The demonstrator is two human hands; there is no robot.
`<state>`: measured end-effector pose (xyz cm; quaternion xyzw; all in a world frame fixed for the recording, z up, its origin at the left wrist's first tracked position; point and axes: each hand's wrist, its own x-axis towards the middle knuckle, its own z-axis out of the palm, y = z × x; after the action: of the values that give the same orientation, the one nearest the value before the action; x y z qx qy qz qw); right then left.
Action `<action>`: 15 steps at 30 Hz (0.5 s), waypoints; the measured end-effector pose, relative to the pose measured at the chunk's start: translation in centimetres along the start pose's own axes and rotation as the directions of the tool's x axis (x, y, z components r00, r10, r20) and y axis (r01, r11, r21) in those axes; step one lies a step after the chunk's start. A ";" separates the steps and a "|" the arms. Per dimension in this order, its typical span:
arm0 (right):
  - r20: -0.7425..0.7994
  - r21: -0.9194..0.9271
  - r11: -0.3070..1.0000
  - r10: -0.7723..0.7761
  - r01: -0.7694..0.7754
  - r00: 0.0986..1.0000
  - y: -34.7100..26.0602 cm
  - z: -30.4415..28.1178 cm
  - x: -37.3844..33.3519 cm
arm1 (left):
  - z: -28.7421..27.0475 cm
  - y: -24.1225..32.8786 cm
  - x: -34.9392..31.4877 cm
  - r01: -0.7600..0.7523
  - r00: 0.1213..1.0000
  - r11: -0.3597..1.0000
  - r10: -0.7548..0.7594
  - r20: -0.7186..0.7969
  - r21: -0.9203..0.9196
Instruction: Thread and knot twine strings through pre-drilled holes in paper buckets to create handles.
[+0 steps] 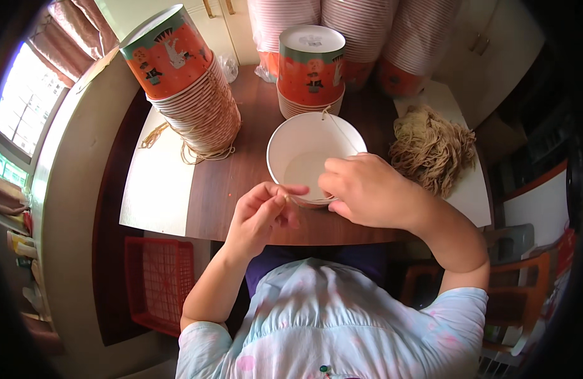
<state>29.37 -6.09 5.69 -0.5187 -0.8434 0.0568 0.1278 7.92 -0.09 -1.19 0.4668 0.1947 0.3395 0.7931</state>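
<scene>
A white-lined paper bucket [280, 148] stands mouth up at the table's front. From a hole in its far rim, a thin beige cord [346, 134] crosses the mouth toward my right hand. My left hand [256, 215] pinches a bit of cord between thumb and fingers, just left of the near rim. Closed at the near right rim is my right hand [373, 189], its fingertips over the mouth and its thumb lower, outside. Whether it grips cord or the rim itself is hidden.
A tall leaning stack of orange buckets [190, 95] with cords stands left. An upside-down bucket stack [311, 69] stands behind the mouth-up bucket. Plastic-wrapped stacks [358, 31] line the back. A heap of beige cords [433, 148] lies right; a red basket [158, 284] sits below left.
</scene>
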 end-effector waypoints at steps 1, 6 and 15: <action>0.050 0.038 0.999 -0.021 0.019 0.999 0.0 -0.5 0.4 | -0.1 -0.2 0.4 0.056 0.998 0.994 -0.053 0.032 -0.096; 0.224 0.458 0.885 -0.200 0.078 0.954 0.0 -1.9 3.1 | 1.0 -0.5 0.8 0.089 0.996 0.987 -0.085 -0.040 0.135; 0.079 0.597 0.802 -0.100 0.033 0.992 1.3 -0.2 5.8 | 1.5 -0.4 -0.2 -0.114 0.993 0.906 0.101 0.056 0.408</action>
<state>28.03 -0.31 6.48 -0.4188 -0.8066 0.3409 0.2406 8.85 -1.27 -0.85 0.6386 0.2225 0.3263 0.6604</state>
